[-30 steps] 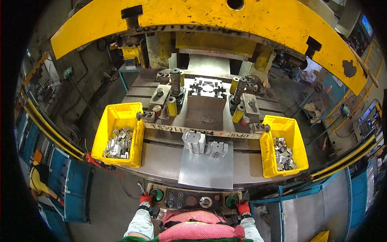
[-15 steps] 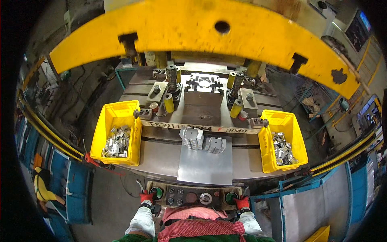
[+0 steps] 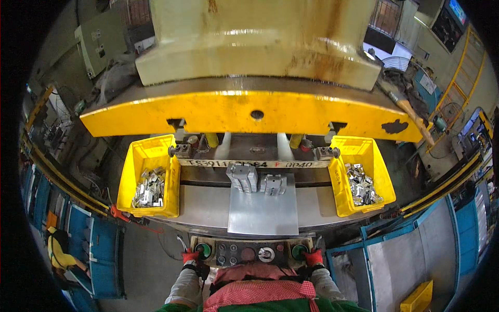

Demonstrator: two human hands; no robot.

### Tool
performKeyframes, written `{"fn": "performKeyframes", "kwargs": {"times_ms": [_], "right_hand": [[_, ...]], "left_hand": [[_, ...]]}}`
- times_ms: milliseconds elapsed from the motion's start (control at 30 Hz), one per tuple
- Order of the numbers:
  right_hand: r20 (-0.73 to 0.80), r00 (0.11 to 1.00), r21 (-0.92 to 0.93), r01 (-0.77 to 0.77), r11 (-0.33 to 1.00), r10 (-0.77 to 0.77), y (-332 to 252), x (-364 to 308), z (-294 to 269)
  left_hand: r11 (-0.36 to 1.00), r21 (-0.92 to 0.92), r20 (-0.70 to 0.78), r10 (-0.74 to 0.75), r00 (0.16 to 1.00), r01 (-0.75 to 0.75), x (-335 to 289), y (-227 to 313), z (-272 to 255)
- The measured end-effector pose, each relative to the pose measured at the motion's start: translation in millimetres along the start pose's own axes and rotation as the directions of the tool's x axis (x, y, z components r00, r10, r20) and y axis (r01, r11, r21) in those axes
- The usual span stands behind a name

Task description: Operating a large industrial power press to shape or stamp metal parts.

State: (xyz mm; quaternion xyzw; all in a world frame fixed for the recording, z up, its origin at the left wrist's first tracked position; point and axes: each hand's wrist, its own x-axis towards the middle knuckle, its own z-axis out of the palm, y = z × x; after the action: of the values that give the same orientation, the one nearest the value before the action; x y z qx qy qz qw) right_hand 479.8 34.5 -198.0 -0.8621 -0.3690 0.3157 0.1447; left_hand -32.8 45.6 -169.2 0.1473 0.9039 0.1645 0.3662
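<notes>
My left hand (image 3: 191, 256), in a red glove, is at the green button (image 3: 204, 251) on the left end of the control panel (image 3: 236, 255). At the panel's other end my right hand (image 3: 313, 257), also red-gloved, is against the second green button (image 3: 300, 252). Both hands are small in view and their fingers are partly hidden, so their grip is unclear. Beyond the panel, two stacks of bent metal parts, a taller left stack (image 3: 242, 178) and a lower right stack (image 3: 273, 184), stand on a flat metal sheet (image 3: 262, 216).
The yellow press ram (image 3: 218, 114) hangs low across the press bed, covering most of the die (image 3: 254, 151). Yellow bins with metal pieces flank the sheet, a left bin (image 3: 174, 190) and a right bin (image 3: 340, 195). A person in yellow (image 3: 63, 253) is at far left.
The yellow ram has come down over the die, hiding its guide posts and the lit plate. Both hands remain at the green buttons.
</notes>
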Motion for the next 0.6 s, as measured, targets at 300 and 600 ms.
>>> {"fn": "performKeyframes", "kwargs": {"times_ms": [300, 600], "right_hand": [[-0.229, 0.941, 0.655, -0.041, 0.755, 0.250, -25.6, -35.3, -69.1], [-0.526, 0.671, 0.490, 0.741, 0.459, -0.523, -279.6, -51.0, -190.8]], "left_hand": [[0.715, -0.659, -0.264, 0.073, 0.962, -0.235, 4.7, -89.7, -39.0], [0.413, -0.751, -0.003, 0.778, 0.629, -0.515, -174.9, 217.2, -76.9]]}}
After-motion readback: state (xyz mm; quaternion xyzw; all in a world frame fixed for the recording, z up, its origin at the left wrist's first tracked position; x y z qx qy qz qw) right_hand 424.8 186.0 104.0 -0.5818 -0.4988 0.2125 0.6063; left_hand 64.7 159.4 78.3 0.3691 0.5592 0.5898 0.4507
